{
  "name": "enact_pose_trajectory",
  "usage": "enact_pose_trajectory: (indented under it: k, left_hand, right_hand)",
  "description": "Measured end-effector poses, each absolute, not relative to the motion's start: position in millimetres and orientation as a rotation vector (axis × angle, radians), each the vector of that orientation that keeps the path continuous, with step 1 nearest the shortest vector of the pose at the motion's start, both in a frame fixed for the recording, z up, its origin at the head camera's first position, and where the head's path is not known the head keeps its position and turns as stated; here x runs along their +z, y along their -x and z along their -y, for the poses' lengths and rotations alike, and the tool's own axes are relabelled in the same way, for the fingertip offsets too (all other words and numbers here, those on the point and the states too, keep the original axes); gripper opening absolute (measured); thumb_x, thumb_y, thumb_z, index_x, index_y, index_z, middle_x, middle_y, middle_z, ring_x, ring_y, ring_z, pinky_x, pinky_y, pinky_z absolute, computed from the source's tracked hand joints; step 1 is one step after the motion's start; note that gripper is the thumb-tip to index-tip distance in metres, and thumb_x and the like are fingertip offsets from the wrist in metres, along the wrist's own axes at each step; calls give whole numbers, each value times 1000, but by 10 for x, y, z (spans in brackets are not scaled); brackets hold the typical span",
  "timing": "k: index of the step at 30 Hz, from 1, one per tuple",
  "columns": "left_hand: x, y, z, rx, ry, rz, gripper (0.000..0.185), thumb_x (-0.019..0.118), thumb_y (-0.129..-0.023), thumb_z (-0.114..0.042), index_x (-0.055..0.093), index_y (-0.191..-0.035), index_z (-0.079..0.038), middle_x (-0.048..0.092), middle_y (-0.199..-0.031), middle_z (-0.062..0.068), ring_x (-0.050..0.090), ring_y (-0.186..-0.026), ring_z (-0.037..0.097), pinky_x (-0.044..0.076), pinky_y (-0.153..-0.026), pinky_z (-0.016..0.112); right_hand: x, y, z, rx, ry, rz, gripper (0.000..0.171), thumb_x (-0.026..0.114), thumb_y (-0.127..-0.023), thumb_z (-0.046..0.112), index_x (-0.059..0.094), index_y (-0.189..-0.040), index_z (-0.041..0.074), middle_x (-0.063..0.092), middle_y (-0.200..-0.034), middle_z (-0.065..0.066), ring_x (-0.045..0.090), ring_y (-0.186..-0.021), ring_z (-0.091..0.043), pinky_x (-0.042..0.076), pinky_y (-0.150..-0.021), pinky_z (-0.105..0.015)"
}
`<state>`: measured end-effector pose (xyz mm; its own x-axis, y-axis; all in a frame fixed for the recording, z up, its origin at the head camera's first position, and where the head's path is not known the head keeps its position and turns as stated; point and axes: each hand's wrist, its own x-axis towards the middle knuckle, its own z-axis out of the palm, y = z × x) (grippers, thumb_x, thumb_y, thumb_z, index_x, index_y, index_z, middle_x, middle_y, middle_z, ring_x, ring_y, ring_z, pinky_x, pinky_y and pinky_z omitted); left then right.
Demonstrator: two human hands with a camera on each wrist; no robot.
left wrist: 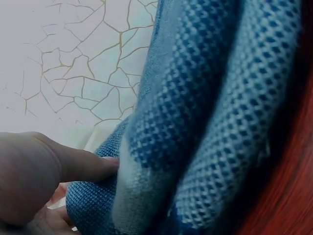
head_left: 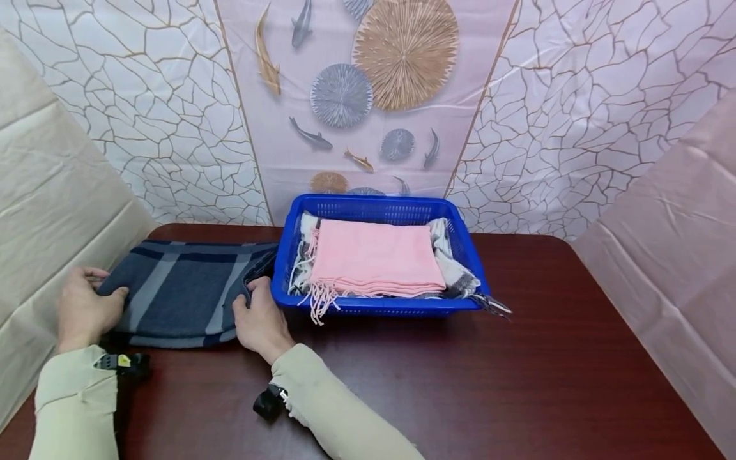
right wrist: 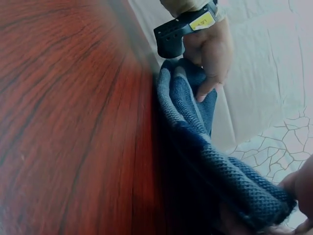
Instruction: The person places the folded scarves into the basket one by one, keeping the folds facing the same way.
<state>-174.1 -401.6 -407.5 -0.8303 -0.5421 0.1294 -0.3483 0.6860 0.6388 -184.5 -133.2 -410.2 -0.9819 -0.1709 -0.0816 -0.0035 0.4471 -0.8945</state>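
Note:
A folded blue-grey plaid scarf (head_left: 184, 294) lies at the left of the table, its right end against the basket. At its left end my left hand (head_left: 91, 306) pinches the folded cloth, thumb on top and fingers beneath. My right hand (head_left: 261, 319) grips the near right corner, close beside the basket's left wall. In the left wrist view the thumb (left wrist: 83, 164) presses on the thick folded layers (left wrist: 161, 117). From the right wrist, the scarf (right wrist: 210, 147) stretches between both hands, its front edge bulging in rolled layers.
A blue plastic basket (head_left: 379, 309) stands at the back middle. In it a folded pink fringed scarf (head_left: 374, 255) lies on a white and dark cloth (head_left: 457, 271), whose tassels hang over the rim. Fabric walls (head_left: 63, 166) flank the brown table (head_left: 489, 383).

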Motion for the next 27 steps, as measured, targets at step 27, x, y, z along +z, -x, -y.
enact_pose_trajectory:
  k: [27]
  left_hand:
    - [-3831,1684,3962,-909,-759,2530,34,59,-96,-19,48,-115,7,50,-129,36,48,-117,52,33,-74,38]
  right_hand:
    - [-4008,1773,1327,-1717,483,-2505,21,50,-107,32,49,-126,22,66,-134,-3,63,-101,-3,51,-94,-22]
